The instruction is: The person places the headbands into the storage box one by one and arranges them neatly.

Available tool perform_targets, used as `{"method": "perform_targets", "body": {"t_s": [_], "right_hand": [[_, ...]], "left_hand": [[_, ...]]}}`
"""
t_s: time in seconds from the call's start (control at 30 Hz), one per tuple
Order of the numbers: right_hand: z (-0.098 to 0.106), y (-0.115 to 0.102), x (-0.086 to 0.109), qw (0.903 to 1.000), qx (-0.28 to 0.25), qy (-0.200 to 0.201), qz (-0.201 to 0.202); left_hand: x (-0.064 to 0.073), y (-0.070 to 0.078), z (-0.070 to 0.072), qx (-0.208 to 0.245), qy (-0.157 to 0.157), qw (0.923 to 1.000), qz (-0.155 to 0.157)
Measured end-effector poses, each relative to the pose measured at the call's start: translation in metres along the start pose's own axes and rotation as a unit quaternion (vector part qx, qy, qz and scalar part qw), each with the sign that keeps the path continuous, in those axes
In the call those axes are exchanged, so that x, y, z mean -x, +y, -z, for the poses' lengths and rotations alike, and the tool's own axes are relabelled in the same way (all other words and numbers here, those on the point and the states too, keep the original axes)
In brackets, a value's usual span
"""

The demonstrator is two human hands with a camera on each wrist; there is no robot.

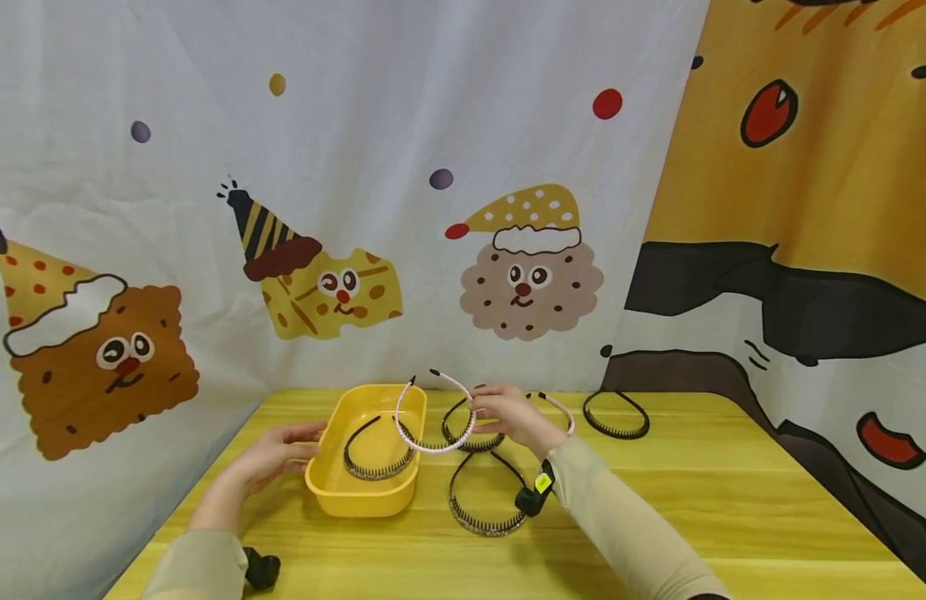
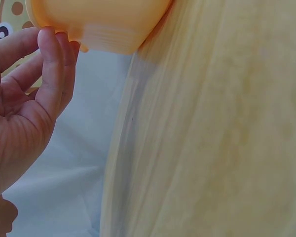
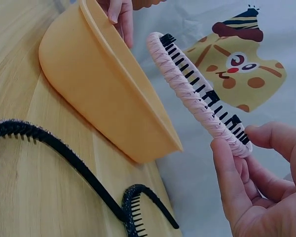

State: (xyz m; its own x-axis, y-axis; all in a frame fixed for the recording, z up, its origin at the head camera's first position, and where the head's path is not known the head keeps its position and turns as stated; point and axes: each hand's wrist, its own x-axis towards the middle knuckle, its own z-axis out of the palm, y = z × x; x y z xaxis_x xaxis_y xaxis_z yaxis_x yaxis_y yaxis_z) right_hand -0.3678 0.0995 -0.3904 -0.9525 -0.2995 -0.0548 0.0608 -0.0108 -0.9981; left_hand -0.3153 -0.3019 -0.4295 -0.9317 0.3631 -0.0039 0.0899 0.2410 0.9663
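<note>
My right hand pinches a pink wrapped headband with black comb teeth between thumb and fingers. In the head view the band is held up, overlapping the right rim of the yellow plastic basket. One black toothed headband lies inside the basket. My left hand is at the basket's left side, loosely bent fingertips against its outer wall near the rim. A black headband with a glittery top lies on the table below the right hand, and another black headband sits behind the pink one.
Farther right on the wood-grain table lies a black headband. A second pink headband is partly hidden behind the right hand. A cartoon-printed curtain hangs along the table's back edge.
</note>
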Motion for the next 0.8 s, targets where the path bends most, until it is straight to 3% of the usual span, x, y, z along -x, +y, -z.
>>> {"method": "perform_targets", "body": {"t_s": [0.8], "right_hand": [[-0.045, -0.005, -0.017, 0.9992, -0.016, -0.035, -0.013]], "left_hand": [[-0.001, -0.001, 0.0, 0.002, 0.002, 1.0, -0.002]]}}
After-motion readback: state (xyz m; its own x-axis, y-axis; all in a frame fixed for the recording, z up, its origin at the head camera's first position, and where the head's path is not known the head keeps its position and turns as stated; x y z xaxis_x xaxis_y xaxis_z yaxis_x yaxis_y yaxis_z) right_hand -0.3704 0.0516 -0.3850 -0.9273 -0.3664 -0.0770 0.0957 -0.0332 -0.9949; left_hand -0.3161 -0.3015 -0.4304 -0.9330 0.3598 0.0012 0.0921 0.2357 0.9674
